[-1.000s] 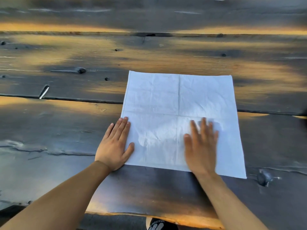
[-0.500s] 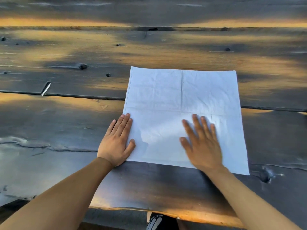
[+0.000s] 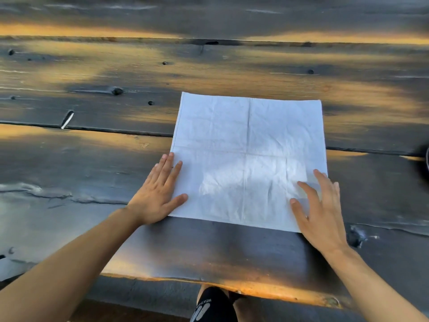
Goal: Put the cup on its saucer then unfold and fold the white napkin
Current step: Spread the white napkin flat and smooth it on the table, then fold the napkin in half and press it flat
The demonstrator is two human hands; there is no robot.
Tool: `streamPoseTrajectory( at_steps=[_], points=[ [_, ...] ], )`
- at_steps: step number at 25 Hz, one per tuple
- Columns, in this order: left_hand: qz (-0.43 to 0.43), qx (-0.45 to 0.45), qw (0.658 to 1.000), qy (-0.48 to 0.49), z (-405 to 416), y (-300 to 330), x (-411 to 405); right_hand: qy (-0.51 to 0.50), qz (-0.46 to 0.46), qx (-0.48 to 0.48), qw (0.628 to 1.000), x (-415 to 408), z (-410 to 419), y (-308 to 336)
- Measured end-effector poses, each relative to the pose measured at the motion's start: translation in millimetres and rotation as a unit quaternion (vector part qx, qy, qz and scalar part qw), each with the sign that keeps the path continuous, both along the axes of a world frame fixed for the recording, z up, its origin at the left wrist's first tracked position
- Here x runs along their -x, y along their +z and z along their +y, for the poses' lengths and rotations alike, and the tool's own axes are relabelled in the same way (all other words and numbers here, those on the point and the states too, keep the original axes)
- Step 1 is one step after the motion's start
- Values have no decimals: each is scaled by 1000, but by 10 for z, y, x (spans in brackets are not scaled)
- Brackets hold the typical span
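Note:
The white napkin (image 3: 249,154) lies fully spread out and flat on the dark wooden table (image 3: 92,173), with crossed crease lines through its middle. My left hand (image 3: 160,194) rests flat on its near left corner, fingers together, thumb on the cloth. My right hand (image 3: 321,210) lies flat with spread fingers over the near right corner. Neither hand grips anything. The cup and saucer are out of view, apart from a dark rounded edge (image 3: 426,159) at the far right that I cannot identify.
The table's near edge (image 3: 209,281) runs just below my wrists, with a knee in dark clothing (image 3: 213,305) under it. Gaps between the planks cross the table, one passing under the napkin. Knots and small holes dot the wood.
My right hand has slid rightward across the napkin from its middle to the near right corner. My left hand has stayed on the near left corner.

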State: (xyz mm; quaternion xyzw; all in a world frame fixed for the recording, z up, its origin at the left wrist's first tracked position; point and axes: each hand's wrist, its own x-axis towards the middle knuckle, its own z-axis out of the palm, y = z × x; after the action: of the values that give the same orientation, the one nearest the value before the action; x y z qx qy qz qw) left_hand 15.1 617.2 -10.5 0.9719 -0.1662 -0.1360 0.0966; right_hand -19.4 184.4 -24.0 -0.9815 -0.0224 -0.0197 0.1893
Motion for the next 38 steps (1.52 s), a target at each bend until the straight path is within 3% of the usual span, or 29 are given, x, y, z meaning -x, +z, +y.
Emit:
streamPoseTrajectory(
  at_steps=[7, 13, 17, 19, 22, 25, 27, 29, 33, 38],
  points=[
    [-74, 44, 987, -139, 446, 118, 541, 79, -3, 3, 997, 615, -552, 151],
    [-178, 35, 970, -164, 364, 135, 596, 142, -20, 37, 989, 648, -712, 208],
    [-177, 21, 972, -153, 248, 168, 621, 114, -2, 30, 993, 642, -633, 271],
    [-159, 28, 979, -121, 159, 252, 565, 85, 13, 9, 996, 578, -568, 365],
    [-97, 140, 985, 24, 32, 418, 491, 23, 26, -44, 998, 449, -493, 501],
    [-41, 257, 945, 198, -18, 556, 392, -75, 23, -104, 991, 333, -380, 670],
    [-1, 285, 915, 287, -41, 669, 289, -116, 28, -121, 985, 255, -320, 773],
    [13, 299, 897, 325, -37, 767, 168, -166, 38, -161, 972, 173, -284, 880],
    [26, 322, 875, 360, -28, 952, -180, -298, 72, -305, 901, -92, -325, 996],
    [42, 334, 853, 399, -46, 1003, -727, -324, 51, -410, 851, -653, -353, 1055]
  ],
)
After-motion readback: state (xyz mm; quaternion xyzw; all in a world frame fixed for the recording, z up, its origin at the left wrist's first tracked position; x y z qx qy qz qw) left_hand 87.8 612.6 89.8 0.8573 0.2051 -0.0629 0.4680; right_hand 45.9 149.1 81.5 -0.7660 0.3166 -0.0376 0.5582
